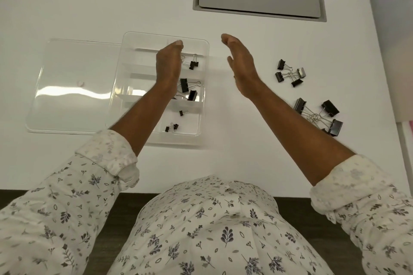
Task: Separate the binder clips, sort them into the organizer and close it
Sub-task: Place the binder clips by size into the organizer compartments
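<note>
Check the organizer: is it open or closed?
Open. The clear lid lies flat on the table beside the organizer, whose compartments show clips uncovered.

White desk (89, 6), grey cable hatch (259, 0)

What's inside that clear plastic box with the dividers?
The organizer holds black binder clips sorted by size: medium, large, small. The left hand and forearm cover the middle of it, so more may be hidden.

Two hands, both empty: left hand (168, 62), right hand (242, 63). One organizer (201, 87). Two linked clip clusters (290, 73) (318, 117) beyond the right hand.
</note>
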Action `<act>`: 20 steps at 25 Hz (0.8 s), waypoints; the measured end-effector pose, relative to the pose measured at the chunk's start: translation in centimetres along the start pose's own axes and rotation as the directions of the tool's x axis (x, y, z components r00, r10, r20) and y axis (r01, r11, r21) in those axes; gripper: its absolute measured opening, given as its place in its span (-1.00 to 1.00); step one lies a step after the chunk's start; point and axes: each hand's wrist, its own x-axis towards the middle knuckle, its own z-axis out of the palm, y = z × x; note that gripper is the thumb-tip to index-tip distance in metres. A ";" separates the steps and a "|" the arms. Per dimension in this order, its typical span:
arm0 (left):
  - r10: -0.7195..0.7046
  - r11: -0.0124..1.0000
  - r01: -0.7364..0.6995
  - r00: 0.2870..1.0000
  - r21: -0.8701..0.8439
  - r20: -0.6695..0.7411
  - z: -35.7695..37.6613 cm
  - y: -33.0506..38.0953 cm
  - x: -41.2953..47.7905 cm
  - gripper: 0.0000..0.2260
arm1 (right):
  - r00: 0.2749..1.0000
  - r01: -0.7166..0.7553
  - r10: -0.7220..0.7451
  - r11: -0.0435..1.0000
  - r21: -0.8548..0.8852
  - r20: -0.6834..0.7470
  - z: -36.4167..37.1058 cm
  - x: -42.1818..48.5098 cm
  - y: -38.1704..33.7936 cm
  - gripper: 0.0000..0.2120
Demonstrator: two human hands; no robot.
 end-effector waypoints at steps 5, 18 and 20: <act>0.292 0.925 -0.323 0.941 0.200 0.171 3.6 -2.8 -2.3 -0.77 | 0.937 0.273 -0.348 0.685 -0.676 0.025 -6.8 -1.0 6.0 -0.55; 0.163 0.617 -0.533 0.806 0.579 0.568 10.0 -7.8 -5.1 -0.40 | 0.931 0.268 -0.301 0.177 -0.947 0.207 -11.9 -4.8 9.6 -0.42; 0.118 0.509 -0.580 0.779 0.637 0.615 10.5 -8.1 -4.7 -0.35 | 0.943 0.242 -0.267 0.134 -0.961 0.200 -12.1 -4.0 9.3 -0.39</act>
